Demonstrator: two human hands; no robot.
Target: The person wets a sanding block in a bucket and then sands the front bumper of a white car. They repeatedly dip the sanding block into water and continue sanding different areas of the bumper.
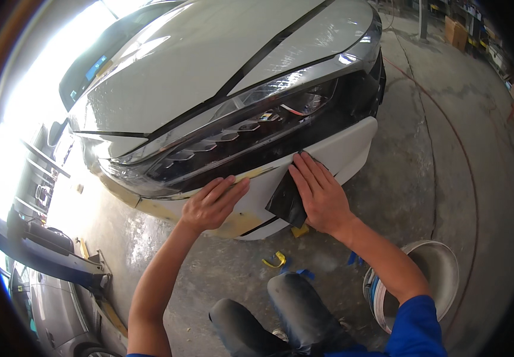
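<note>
In front of me is the front corner of a light grey car with a white bumper [343, 149]; yellowish filler patches [237, 225] show on its lower part. My left hand [214, 205] lies on the bumper's upper edge below the headlight [239, 134], fingers stretched out, holding nothing. Farther right, my right hand [322, 193] presses a black sheet of sandpaper [286, 201] against the bumper. Its fingers lie together over the sheet, and part of the sheet hangs out to the left of the palm. The thumb is mostly hidden.
A white bucket [444, 276] stands on the concrete floor by my right forearm. Scraps of yellow tape [276, 260] and blue tape [305, 274] lie below the bumper. A reddish hose [456, 137] runs along the right. A lift arm [54, 259] and another grey car [54, 309] are at left.
</note>
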